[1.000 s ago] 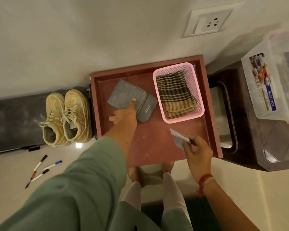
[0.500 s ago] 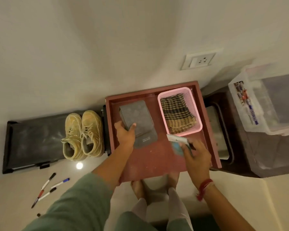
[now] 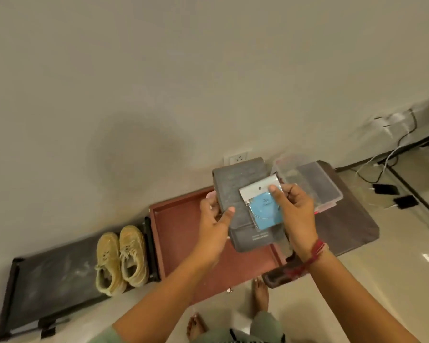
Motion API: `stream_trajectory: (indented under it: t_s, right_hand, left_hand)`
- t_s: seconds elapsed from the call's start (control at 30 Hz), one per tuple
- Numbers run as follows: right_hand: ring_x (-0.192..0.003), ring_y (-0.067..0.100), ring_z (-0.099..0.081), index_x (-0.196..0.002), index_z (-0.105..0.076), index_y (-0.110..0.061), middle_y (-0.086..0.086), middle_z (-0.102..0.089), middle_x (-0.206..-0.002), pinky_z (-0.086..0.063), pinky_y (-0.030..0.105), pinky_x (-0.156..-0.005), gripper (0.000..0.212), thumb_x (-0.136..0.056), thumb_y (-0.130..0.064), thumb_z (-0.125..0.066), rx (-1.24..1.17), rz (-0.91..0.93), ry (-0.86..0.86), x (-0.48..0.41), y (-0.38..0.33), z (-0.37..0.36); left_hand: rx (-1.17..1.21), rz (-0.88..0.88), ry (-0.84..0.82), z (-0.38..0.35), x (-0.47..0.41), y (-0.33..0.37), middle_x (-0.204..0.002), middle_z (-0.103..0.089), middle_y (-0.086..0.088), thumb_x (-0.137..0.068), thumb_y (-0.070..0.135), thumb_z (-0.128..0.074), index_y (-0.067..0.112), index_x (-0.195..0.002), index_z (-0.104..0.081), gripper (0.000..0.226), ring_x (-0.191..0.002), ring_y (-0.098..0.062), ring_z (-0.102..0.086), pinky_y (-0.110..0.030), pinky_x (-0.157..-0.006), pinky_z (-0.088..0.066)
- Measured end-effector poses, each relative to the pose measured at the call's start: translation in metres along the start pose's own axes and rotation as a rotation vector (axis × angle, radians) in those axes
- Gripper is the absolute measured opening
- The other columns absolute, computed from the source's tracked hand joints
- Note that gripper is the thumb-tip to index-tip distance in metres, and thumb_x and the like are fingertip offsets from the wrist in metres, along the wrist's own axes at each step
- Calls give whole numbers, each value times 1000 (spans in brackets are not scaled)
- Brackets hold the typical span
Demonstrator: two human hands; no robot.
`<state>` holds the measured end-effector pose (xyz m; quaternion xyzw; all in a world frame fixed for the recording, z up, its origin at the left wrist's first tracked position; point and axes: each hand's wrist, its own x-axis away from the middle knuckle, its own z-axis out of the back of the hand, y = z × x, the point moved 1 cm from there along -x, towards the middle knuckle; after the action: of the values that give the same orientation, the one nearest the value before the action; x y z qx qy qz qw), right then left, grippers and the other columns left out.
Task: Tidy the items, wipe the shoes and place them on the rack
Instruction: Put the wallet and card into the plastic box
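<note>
- Shoes (image 3: 122, 258) stand as a pair on the low black rack (image 3: 47, 280), seemingly not yet wiped.
- Tidying is under way: the left hand (image 3: 212, 226) grips a grey pouch (image 3: 233, 189) above the red tray (image 3: 181, 233), and the right hand (image 3: 297, 214) pinches a small packet (image 3: 260, 206) against it.
- Nothing to wipe with shows. The pouch hides what lies behind it, and the clear box (image 3: 310, 179) is blurred.

The red tray (image 3: 178, 233) is lying open on its left half; shoes (image 3: 131, 256) are sitting just beside its left wall, while the grey pouch (image 3: 229, 184) and packet (image 3: 265, 209) are blocking its right half
</note>
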<state>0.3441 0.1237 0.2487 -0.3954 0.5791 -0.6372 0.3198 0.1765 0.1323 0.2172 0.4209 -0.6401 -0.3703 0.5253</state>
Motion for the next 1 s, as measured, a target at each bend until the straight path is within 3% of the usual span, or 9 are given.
stream_trajectory:
  t_s: [0.13, 0.3, 0.43, 0.53, 0.67, 0.73, 0.83, 0.9, 1.0]
  right_hand:
    - [-70, 21, -52, -85, -59, 2, 15, -55, -78, -46, 33, -65, 29, -86, -25, -68, 59, 68, 104, -42, -18, 49]
    - [-82, 15, -54, -93, -51, -9, 6, -52, -99, -41, 20, -69, 28, -91, -36, -57, 377, 47, 153, -125, 5, 119]
    - [-85, -1, -57, -121, -41, -18, -7, -56, -100, -46, 8, -66, 31, -94, -27, -54, 415, -19, -87, -163, 36, 144]
    - [-102, 12, -61, -134, -39, -18, 3, -58, -117, -53, 25, -85, 49, -90, -14, -61, 380, -129, -344, -207, 54, 171]
    - [-91, 8, -61, -128, -49, -20, 1, -59, -109, -52, 15, -68, 48, -84, -8, -67, 323, -182, -351, -256, 72, 191]
    - [-87, 11, -61, -120, -53, -23, 0, -60, -103, -52, 16, -66, 43, -83, -6, -67, 291, -184, -290, -277, 82, 197]
    - [-91, 16, -63, -117, -54, -23, 0, -62, -104, -56, 22, -73, 41, -83, -4, -67, 362, -162, -284, -302, 98, 203]
    - [-97, 21, -64, -117, -55, -24, 3, -64, -107, -56, 30, -81, 41, -83, -5, -68, 425, -155, -325, -311, 110, 203]
    - [-97, 20, -64, -118, -55, -29, 1, -65, -108, -54, 36, -85, 43, -83, -8, -67, 522, -161, -348, -311, 132, 198]
  left_hand:
    - [26, 40, -84, -73, -11, 3, -130, -57, -6, -94, 16, -58, 23, -124, -41, 35, -113, -23, -61, -50, -87, -55]
    - [58, 101, -74, -170, -43, -20, -128, -56, -2, -93, 20, -60, 28, -124, -40, 37, -114, -18, -59, -43, -94, -53]
    - [11, 158, 12, -205, -75, -46, -124, -55, -2, -93, 22, -61, 23, -128, -39, 42, -110, -15, -58, -41, -94, -52]
    - [-43, 195, 47, -229, -110, -59, -121, -56, -2, -92, 26, -63, 22, -123, -40, 39, -107, -15, -59, -42, -94, -52]
    - [-290, 149, -31, -245, -158, -79, -120, -56, -1, -92, 34, -60, 17, -121, -45, 37, -109, -15, -57, -30, -90, -50]
    - [-561, 94, -82, -242, -180, -90, -135, -46, -1, -90, 43, -61, 18, -131, -44, 51, -121, -14, -45, -26, -96, -39]
    - [-888, 133, -101, -230, -200, -115, -159, -14, -4, -75, 60, -70, 21, -152, -16, 101, -146, -21, -12, -44, -116, -21]
    - [-973, 213, -149, -222, -208, -131, -162, 0, -2, -67, 63, -75, 24, -153, 6, 124, -149, -23, -1, -54, -117, -16]
    - [-1011, 201, -240, -222, -211, -145, -162, -1, 1, -65, 56, -80, 28, -151, 14, 131, -149, -24, 0, -60, -116, -12]
